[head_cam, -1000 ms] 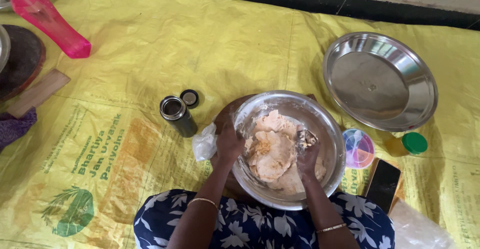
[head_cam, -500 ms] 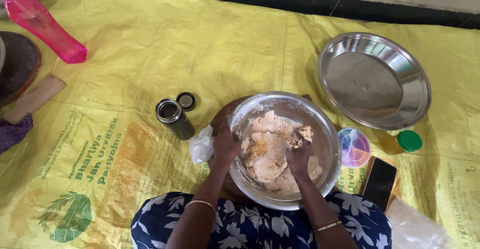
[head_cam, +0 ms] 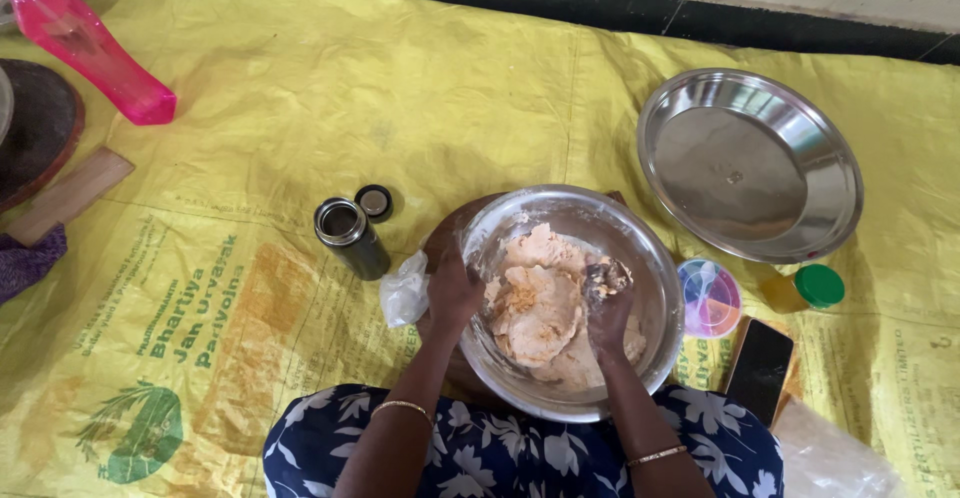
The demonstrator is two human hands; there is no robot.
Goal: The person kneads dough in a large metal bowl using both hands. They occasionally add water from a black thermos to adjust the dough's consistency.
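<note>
From the head view, a steel bowl [head_cam: 655, 288] sits on a dark round board, near the edge of the yellow mat [head_cam: 300, 108] closest to the person, and holds a pale, lumpy mass of dough [head_cam: 540, 308]. The left hand [head_cam: 452, 293] grips the bowl's left rim, fingers curled over the edge and pressed together, steadying it. The right hand [head_cam: 605, 303] is inside the bowl on the dough's right side, fingers bunched into a loose fist and coated with sticky bits; whether it pinches a piece cannot be told. The dough lies just to the left of the right hand's knuckles, touching them, so the right hand is the nearer one. An open steel canister [head_cam: 348, 236] and its small lid [head_cam: 375, 201] stand left of the bowl; a wide steel plate [head_cam: 830, 158] lies toward the mat's far right corner.
</note>
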